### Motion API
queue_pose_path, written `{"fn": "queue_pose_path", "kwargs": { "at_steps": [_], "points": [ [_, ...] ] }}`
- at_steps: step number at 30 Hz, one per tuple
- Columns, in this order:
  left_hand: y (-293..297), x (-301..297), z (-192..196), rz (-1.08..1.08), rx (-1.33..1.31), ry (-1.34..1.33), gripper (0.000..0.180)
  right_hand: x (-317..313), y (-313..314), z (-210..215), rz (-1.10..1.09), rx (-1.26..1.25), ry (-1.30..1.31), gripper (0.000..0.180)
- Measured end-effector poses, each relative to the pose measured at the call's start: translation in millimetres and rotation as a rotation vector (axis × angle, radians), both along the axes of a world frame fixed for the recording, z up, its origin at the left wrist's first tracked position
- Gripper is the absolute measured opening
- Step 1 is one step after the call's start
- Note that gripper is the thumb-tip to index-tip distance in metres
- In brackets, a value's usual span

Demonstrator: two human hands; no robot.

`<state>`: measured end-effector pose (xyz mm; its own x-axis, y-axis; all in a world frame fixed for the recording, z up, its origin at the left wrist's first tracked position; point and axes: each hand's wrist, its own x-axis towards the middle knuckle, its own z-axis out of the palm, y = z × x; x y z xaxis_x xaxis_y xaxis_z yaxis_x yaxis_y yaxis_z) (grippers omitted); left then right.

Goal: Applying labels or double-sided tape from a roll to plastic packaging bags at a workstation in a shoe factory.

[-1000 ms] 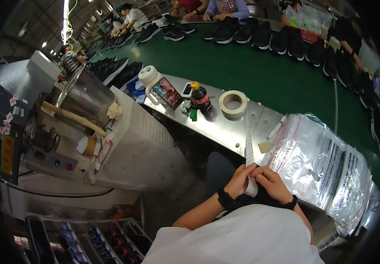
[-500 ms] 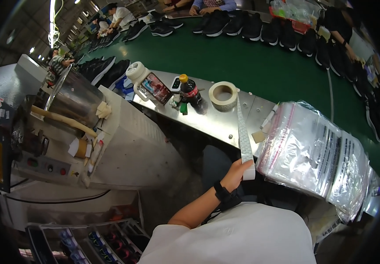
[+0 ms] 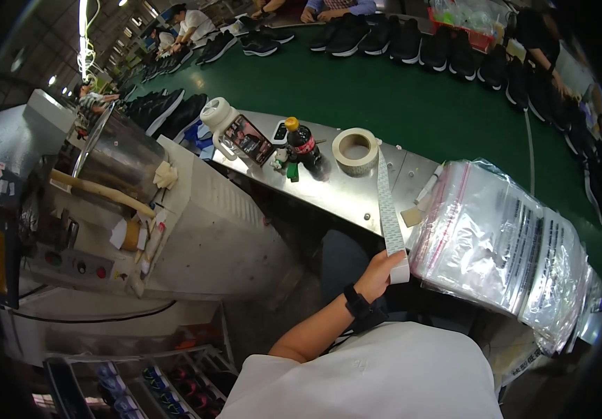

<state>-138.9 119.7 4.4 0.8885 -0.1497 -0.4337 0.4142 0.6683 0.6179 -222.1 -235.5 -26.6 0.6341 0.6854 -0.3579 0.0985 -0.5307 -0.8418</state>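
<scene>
My left hand (image 3: 382, 271), with a black watch on its wrist, is closed on the loose end of a long white printed label strip (image 3: 387, 199). That strip runs down taut from a cream label roll (image 3: 357, 152) lying flat on the metal ledge, and its end curls below my fingers. To the right of the hand, nearly beside it, lies a thick stack of clear plastic bags (image 3: 479, 237) with dark print and a pink line. My right hand does not show.
A dark drink bottle (image 3: 303, 148) with a yellow cap and a white jug (image 3: 220, 122) with a phone (image 3: 248, 140) against it stand left of the roll. Black shoes (image 3: 348, 36) line the green conveyor belt (image 3: 301, 77). A machine (image 3: 210, 230) stands at left. Other people work across the belt.
The shoes along the far side of the belt have shifted slightly right. My left hand stays on the strip's end, with barely any movement.
</scene>
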Motion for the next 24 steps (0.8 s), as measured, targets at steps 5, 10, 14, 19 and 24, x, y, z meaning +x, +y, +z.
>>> {"fn": "queue_pose_path", "kwargs": {
  "at_steps": [5, 10, 14, 19, 24],
  "points": [
    [-1, 2, -1, 0.015, -0.005, 0.022, 0.022, -4, -4, -4, 0.026, -0.045, -0.027, 0.012],
    [-5, 4, 2, 0.037, -0.04, 0.025, 0.022, 3, -9, -6, 0.069, -0.089, -0.071, 0.012],
    [-4, 6, 1, 0.032, -0.037, 0.02, 0.023, 0, -11, -8, 0.096, -0.119, -0.092, 0.012],
    [-2, 4, -7, 0.01, -0.04, 0.048, 0.023, -6, -11, -8, 0.114, -0.157, -0.124, 0.012],
    [-7, 2, 0, 0.027, -0.047, 0.052, 0.024, -10, -16, -6, 0.135, -0.202, -0.161, 0.012]
  ]
}}
